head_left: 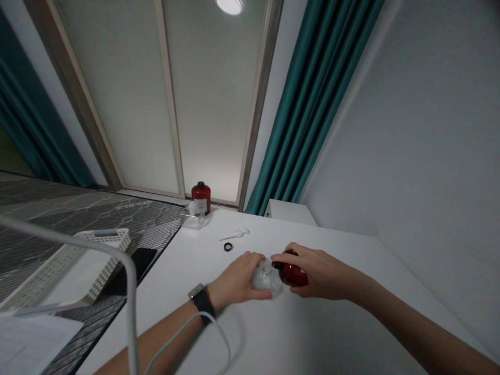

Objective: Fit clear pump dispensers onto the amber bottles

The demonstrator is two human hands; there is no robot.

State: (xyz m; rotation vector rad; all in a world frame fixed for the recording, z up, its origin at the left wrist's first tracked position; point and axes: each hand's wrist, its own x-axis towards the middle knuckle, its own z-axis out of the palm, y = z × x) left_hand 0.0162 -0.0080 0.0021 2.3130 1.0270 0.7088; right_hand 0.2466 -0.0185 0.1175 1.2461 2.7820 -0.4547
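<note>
Two hands, two red bottles, one held clear vessel

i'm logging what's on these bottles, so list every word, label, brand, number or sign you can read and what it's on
No text can be read in this picture.
White label on the rear red bottle: too small to read.
Paper sheet at lower left: faint marks, too blurred to read.
Held red bottle, in the right hand: no legible text shows.
</note>
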